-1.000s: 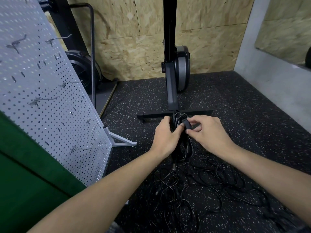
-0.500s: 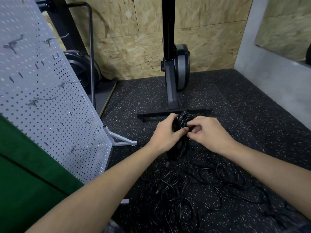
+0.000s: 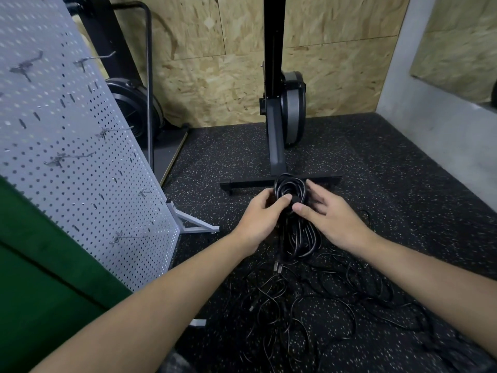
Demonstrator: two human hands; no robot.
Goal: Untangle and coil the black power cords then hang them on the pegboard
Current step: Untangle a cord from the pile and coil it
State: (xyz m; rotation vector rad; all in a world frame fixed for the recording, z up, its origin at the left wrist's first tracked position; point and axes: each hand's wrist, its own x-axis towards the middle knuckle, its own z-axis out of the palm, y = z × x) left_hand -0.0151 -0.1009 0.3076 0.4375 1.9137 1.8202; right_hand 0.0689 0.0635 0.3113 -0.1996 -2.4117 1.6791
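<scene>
The coiled black cord (image 3: 295,227) is held up between both hands above the floor, in the middle of the view: a round loop at its top, a pinched waist where a dark band wraps it, and longer loops hanging below. A plug end (image 3: 278,266) dangles from its lower left side. The left hand (image 3: 261,218) grasps the bundle at the waist, fingers curled behind it and the thumb laid across the front. The right hand (image 3: 329,220) is not clenched: its fingers are stretched out nearly straight along the right side of the top loop, and only the thumb tip presses on the waist, next to the left thumb. Beneath the hands, a loose tangle of cords (image 3: 325,300) spreads over the speckled black rubber floor (image 3: 403,200). Just behind the bundle lies the flat cross-foot of a black stand (image 3: 277,146), whose post rises out of the top of the view. To the left, a grey pegboard (image 3: 67,146) with several wire hooks (image 3: 126,237) leans on a white foot (image 3: 197,226); none of the hooks in view carries a cord. A green panel (image 3: 40,281) fills the lower left corner, and a chipboard wall (image 3: 215,63) closes the back.
</scene>
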